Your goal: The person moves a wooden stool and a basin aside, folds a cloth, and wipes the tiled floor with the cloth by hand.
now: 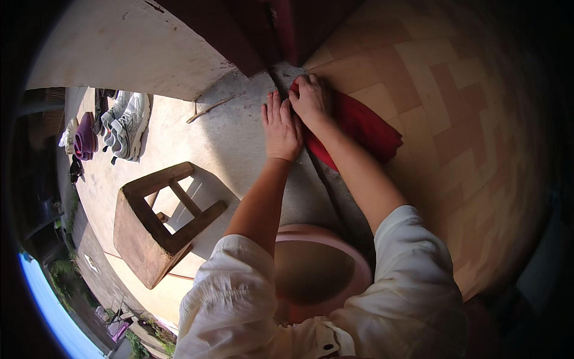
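A red cloth (367, 123) lies bunched on the floor at the doorway, partly under my right forearm. My right hand (309, 98) has its fingers curled on the cloth's upper end, near the foot of the dark red door frame (293, 40). Whether the fingers grip the cloth or only press on it cannot be told. Just left of it, my left hand (282, 125) lies palm down with fingers spread on the grey concrete threshold (251, 134), along the cloth's left edge. Below my forearms a pink basin (363, 269) holds murky liquid.
A wooden stool (143, 233) lies on its side at the left. Beyond it stand grey sneakers (130, 128) and purple shoes (84, 137). A thin stick (213, 108) lies by the pale wall (134, 49). Patterned tan flooring (430, 134) extends to the right.
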`<state>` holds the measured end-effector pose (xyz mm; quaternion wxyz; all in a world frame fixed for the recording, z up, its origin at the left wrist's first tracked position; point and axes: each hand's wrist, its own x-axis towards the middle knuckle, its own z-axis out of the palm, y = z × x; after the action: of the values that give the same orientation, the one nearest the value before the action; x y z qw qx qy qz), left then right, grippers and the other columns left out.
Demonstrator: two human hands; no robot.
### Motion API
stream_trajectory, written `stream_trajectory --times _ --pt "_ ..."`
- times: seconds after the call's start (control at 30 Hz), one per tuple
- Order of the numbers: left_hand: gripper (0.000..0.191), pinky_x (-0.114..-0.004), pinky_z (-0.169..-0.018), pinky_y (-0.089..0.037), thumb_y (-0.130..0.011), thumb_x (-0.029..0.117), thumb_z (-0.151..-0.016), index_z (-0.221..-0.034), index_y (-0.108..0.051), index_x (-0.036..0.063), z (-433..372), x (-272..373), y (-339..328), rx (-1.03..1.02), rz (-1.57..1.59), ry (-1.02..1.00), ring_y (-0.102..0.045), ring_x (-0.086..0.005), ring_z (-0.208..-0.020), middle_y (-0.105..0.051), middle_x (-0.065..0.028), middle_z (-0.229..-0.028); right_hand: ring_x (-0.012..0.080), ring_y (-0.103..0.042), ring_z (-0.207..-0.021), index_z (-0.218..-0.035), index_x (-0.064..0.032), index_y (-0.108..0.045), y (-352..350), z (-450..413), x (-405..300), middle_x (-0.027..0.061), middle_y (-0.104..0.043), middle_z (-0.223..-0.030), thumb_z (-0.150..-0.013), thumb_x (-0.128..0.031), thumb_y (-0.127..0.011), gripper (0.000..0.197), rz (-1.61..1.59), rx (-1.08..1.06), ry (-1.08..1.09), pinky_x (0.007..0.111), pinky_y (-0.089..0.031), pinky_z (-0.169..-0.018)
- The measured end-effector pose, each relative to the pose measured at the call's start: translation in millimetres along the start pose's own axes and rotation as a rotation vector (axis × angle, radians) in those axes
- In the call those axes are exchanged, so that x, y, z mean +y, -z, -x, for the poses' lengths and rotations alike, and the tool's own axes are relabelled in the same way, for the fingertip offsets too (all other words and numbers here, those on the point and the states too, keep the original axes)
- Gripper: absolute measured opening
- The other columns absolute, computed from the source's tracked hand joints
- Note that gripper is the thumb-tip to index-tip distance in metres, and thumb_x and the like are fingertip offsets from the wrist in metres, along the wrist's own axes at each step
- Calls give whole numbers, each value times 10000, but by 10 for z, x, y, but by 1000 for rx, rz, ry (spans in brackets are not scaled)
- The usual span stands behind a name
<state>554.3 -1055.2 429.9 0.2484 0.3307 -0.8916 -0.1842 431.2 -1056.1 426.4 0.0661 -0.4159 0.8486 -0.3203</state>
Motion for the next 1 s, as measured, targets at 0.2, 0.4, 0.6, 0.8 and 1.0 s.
stream_trajectory --times 0.2,0.4,0.6,0.8,1.0 --pt "445 -548 -1169 -181 -465 89 -892 -1310 -422 -58 -1 -24 -11 34 28 19 -261 -457 -1422 -327 -308 -1488 384 -539 -1045 -999 -55 -601 15 71 -90 173 -571 -1077 -775 -77 -673 236 100 83 54 462 -471 -892" --pt "469 -558 -1155 -212 -471 56 -863 -1321 -424 -37 19 -26 -18 25 23 2 -284 -475 -1398 -340 -313 -1475 341 -628 -800 -751 -67 -640 7 -25 36 128 -630 -854 -762 11 -608 85 -241 147 98 433 -526 -701" --pt "484 -556 -1150 -217 -478 79 -863 -1331 -416 -28 -24 -6 23 17 -15 -37 -297 -461 -1394 -355 -309 -1464 316 -664 -878 -816 -47 -681 -209 -192 72 123 -686 -946 -790 19 -592 114 -479 75 153 381 -536 -779" --pt "501 -551 -1152 -208 -482 102 -860 -1339 -403 -22 -5 -45 29 -4 -54 -26 -296 -456 -1395 -362 -302 -1461 321 -652 -858 -812 -34 -666 -317 -271 22 126 -673 -930 -787 50 -569 131 -504 -71 103 392 -524 -754" --pt "488 -559 -1148 -214 -489 90 -847 -1314 -412 -27 -12 6 -3 15 -15 -27 -301 -461 -1391 -365 -315 -1451 329 -610 -765 -750 -56 -643 -345 -247 54 130 -575 -882 -720 99 -574 173 -530 308 280 390 -518 -635"
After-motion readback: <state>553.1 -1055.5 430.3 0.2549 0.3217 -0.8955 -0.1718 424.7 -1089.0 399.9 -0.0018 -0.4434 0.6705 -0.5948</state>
